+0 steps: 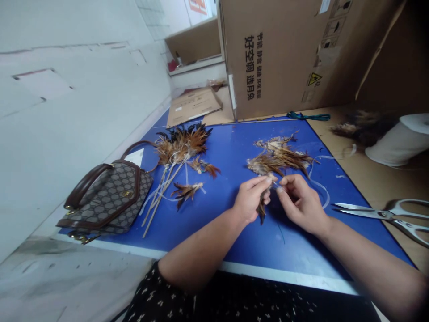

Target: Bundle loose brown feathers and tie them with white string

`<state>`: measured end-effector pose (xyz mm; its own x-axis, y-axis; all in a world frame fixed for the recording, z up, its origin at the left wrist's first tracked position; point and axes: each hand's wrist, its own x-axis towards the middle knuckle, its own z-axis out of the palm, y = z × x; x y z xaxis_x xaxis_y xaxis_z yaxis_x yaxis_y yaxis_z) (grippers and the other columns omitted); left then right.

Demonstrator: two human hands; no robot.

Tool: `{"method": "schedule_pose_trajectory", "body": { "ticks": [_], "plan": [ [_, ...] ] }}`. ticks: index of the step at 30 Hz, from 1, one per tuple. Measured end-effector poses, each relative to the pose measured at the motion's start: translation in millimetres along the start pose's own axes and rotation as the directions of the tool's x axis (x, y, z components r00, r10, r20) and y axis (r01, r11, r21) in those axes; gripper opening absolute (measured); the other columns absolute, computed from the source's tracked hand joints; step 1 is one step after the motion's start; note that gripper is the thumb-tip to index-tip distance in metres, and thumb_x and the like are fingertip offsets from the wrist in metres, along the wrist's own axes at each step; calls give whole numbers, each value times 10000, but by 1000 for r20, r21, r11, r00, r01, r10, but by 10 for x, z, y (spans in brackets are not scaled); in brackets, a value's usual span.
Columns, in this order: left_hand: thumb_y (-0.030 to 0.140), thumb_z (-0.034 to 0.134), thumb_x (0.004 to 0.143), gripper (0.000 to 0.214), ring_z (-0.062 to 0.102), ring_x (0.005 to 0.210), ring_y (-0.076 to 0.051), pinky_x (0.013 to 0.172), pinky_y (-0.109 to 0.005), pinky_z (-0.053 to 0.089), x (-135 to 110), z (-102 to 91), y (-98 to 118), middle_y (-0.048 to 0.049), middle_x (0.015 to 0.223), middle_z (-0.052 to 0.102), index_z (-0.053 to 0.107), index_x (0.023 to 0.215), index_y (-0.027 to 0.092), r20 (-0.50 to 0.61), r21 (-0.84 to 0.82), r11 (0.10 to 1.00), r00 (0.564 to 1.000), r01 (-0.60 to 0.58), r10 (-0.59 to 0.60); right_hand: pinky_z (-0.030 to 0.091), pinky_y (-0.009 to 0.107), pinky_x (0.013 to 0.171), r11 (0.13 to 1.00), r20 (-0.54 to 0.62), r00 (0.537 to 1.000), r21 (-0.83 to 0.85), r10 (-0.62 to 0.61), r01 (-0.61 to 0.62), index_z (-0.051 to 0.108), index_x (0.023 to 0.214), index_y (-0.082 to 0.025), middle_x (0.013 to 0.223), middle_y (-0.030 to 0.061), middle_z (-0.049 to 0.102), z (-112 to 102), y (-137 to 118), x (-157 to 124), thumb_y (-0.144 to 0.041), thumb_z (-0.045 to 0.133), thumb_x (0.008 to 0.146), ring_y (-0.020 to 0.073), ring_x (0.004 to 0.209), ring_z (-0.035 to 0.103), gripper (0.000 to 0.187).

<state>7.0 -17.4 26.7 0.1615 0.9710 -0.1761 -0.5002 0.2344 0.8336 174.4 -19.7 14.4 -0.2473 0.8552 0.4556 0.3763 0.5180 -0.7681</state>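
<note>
My left hand [250, 197] is closed in a pinch on a small bundle of brown feathers [262, 210] that hangs down below its fingers over the blue mat [234, 152]. My right hand [299, 201] is closed too, its fingertips pinching a thin white thread [318, 183] right beside the top of that bundle. The two hands nearly touch. Just beyond them lies a loose pile of brown feathers [279, 158].
Feather sticks [177, 150] lie fanned at the mat's left, with a patterned brown handbag [105, 199] beside them. Silver scissors [385, 214] rest at the right, a white roll [400, 141] behind them. A large cardboard box [288, 53] stands at the back.
</note>
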Motion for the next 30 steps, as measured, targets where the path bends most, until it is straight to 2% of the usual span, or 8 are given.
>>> {"method": "schedule_pose_trajectory", "body": {
  "ticks": [3, 7, 13, 18, 22, 25, 27, 30],
  "plan": [
    [418, 887, 745, 417, 570, 636, -76, 624, -227, 447, 27, -17, -14, -23, 770, 673, 799, 1011, 109, -24, -16, 1000, 1000, 8, -8, 438, 294, 591, 998, 0, 998, -27, -58, 58, 547, 1019, -237, 748, -16, 564, -19, -18, 2, -253, 636, 977, 145, 601, 526, 99],
    [387, 907, 721, 366, 676, 840, -137, 824, -260, 490, 39, -27, -3, -77, 906, 761, 813, 951, 118, -34, -52, 998, 999, -25, 24, 488, 339, 689, 980, 50, 982, -67, -184, 187, 627, 1065, -228, 843, 39, 620, -82, -65, 41, -209, 644, 950, 190, 734, 585, 117],
    [391, 914, 712, 375, 673, 787, -136, 775, -269, 486, 39, -38, 2, -65, 887, 767, 808, 957, 128, -40, -71, 997, 999, 2, -5, 509, 367, 745, 969, 91, 967, -40, -238, 242, 653, 1091, -228, 897, 62, 643, -81, -89, 62, -191, 675, 925, 214, 803, 608, 171],
    [391, 926, 692, 394, 661, 754, -128, 754, -267, 491, 36, -28, -14, -67, 865, 762, 811, 954, 120, -56, -69, 998, 998, 5, -9, 482, 350, 727, 975, 111, 970, -40, -215, 220, 672, 996, -217, 848, 45, 631, -39, -41, 63, -187, 676, 937, 196, 765, 595, 67],
    [397, 926, 684, 401, 650, 720, -119, 721, -257, 490, 36, -41, -30, -55, 810, 738, 803, 931, 105, -64, -49, 999, 998, 13, -16, 442, 322, 684, 992, 167, 979, 76, -116, 104, 666, 925, -202, 800, 26, 597, -80, -62, 59, -226, 666, 961, 168, 716, 544, 43],
    [407, 934, 666, 431, 617, 654, -98, 636, -239, 470, 29, -49, -48, -33, 774, 707, 775, 926, 102, -56, -27, 999, 997, 44, -46, 402, 296, 630, 962, 271, 961, 243, 52, -121, 642, 849, -196, 748, 9, 561, -129, -80, 63, -321, 652, 993, 149, 672, 488, 191],
    [398, 941, 661, 466, 575, 596, -82, 563, -229, 440, 17, -37, -64, -8, 762, 683, 742, 981, 123, -29, -29, 998, 998, 50, -51, 385, 287, 618, 888, 321, 935, 370, 153, -273, 641, 842, -193, 747, 7, 558, -152, -72, 69, -378, 665, 987, 145, 673, 475, 237],
    [378, 935, 687, 501, 492, 527, -61, 490, -209, 384, -4, -3, -89, 42, 712, 622, 668, 1062, 180, 32, -50, 999, 999, 15, -13, 327, 281, 576, 723, 332, 912, 566, 241, -397, 658, 844, -187, 693, -9, 507, -160, -33, 84, -393, 694, 951, 131, 622, 409, 234]
  ]
}}
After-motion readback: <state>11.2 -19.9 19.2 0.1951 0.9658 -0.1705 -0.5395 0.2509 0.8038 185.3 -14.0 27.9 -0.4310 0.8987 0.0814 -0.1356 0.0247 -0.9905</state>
